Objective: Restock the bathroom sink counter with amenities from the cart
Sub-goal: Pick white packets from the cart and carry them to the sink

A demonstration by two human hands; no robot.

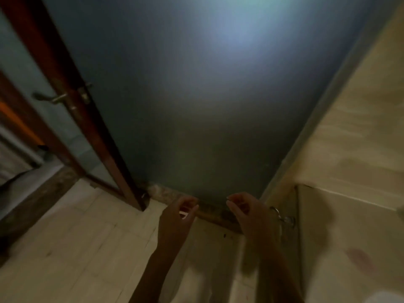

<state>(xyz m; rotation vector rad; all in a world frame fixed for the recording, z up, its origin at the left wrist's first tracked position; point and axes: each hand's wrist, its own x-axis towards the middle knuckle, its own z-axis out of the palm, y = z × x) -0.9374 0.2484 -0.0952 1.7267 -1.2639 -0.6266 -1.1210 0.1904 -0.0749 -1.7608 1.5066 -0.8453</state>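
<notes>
Neither the cart nor the sink counter nor any amenities show in the blurred, dim head view. My left hand is raised low in the middle, thumb and fingers curved toward each other. A small pale streak lies between them; whether it is a held item or the floor behind is unclear. My right hand hangs beside it, about a hand's width to the right, fingers loosely curled with nothing visible in them.
A frosted glass panel fills the view ahead, with a brown wooden door frame and lever handle at left. Beige tiled floor lies below. A tiled wall and ledge with a metal fitting stand on the right.
</notes>
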